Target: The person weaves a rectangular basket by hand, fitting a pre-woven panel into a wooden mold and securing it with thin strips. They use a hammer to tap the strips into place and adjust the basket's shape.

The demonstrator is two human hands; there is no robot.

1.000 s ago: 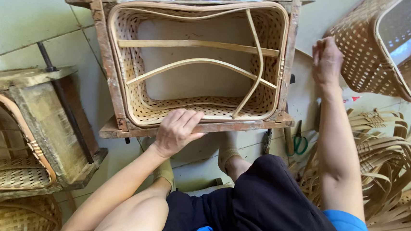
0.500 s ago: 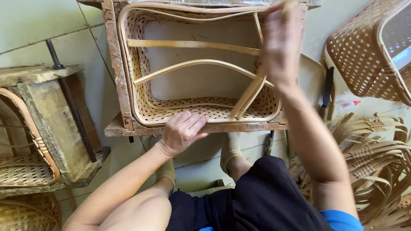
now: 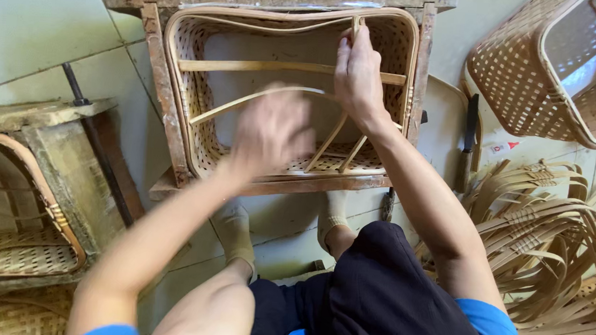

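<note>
A half-woven bamboo basket [image 3: 198, 97] sits inside a worn wooden frame [image 3: 155, 59] on the tiled floor in front of me. My right hand [image 3: 358, 70] reaches across its far side and grips an upright bamboo strip [image 3: 355, 26] near the far rim. My left hand [image 3: 272, 132] hovers blurred over the middle of the basket, fingers loose, above a curved bamboo strip [image 3: 240, 100]. A straight crossbar strip [image 3: 249, 67] spans the basket. My knees and socked feet are below the frame.
A second wooden frame with a woven basket [image 3: 24, 190] stands at the left. A finished woven basket [image 3: 521, 71] lies at the upper right. A pile of bent bamboo strips [image 3: 552, 227] fills the right side, with a dark-handled knife [image 3: 468, 141] beside it.
My right hand has swung from the right-hand floor to the basket's far rim and taken hold of a strip. My left hand has lifted off the frame's near edge and moved over the basket.
</note>
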